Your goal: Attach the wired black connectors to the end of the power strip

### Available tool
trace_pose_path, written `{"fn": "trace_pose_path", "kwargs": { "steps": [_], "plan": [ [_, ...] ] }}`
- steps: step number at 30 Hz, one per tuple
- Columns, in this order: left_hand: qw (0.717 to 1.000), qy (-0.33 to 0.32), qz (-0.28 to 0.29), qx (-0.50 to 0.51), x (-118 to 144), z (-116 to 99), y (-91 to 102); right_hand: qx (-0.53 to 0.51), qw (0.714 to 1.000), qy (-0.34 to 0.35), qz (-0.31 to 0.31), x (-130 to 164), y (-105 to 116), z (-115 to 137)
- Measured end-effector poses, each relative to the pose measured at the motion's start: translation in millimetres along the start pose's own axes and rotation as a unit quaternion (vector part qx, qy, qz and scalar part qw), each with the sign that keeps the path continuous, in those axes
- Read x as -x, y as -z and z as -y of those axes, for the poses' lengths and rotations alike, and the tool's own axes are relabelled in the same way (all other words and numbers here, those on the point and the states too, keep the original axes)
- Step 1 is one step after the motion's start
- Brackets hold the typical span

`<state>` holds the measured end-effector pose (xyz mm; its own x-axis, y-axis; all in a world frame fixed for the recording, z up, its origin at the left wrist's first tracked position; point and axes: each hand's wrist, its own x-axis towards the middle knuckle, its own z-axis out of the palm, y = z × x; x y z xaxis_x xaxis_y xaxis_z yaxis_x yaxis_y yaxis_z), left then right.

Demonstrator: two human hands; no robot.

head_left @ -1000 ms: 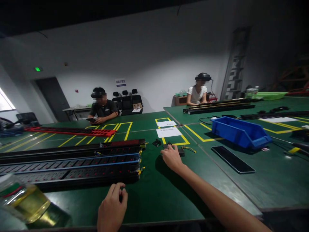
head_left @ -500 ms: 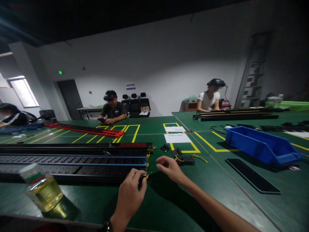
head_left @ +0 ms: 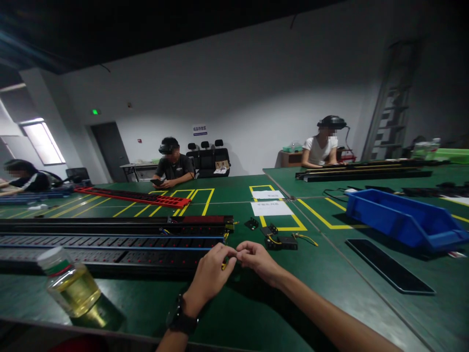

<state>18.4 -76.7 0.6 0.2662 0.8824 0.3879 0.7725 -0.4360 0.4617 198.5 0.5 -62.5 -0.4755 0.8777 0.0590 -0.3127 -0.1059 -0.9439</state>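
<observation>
fingertips of the left hand (head_left: 210, 274) and right hand (head_left: 256, 259) pinch together on a small yellow wire end (head_left: 223, 265) at the near end of the long black power strip (head_left: 110, 244). judging by this, the wire is in hand but not seated; black brackets (head_left: 280, 242) wait on the matte green table (head_left: 256, 303).

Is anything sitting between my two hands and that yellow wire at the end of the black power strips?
Nothing visible does. The left hand and right hand already meet at the yellow wire, fingertips pinching it beside the end of the black power strips.
</observation>
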Motion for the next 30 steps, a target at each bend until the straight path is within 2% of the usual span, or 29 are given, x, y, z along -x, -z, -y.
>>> {"fn": "trace_pose_path", "kwargs": {
  "steps": [11, 14, 18, 21, 24, 26, 30],
  "plan": [
    [0.997, 0.001, 0.017, 0.07, -13, 19, -5.9, -0.045, 0.998, -0.032, 0.031, 5, -2, 3],
    [0.998, 0.026, -0.006, 0.059, -12, 26, -3.5, -0.011, 0.999, -0.022, 0.027, 3, -1, 2],
    [0.993, 0.094, -0.065, -0.003, -10, 33, -2.4, 0.103, 0.994, 0.026, -0.012, -6, 8, -7],
    [0.99, 0.109, -0.075, -0.042, -7, 38, -8.1, 0.238, 0.967, 0.083, -0.044, -9, 14, -13],
    [0.99, 0.073, -0.084, -0.085, -3, 42, -15.9, 0.386, 0.909, 0.147, -0.055, -6, 15, -14],
    [0.989, 0.045, -0.092, -0.107, -2, 45, -19.2, 0.44, 0.882, 0.162, -0.043, -3, 14, -12],
    [0.984, 0.025, -0.1, -0.144, 2, 46, -20.5, 0.491, 0.852, 0.179, -0.016, 3, 9, -8]
  ]
}}
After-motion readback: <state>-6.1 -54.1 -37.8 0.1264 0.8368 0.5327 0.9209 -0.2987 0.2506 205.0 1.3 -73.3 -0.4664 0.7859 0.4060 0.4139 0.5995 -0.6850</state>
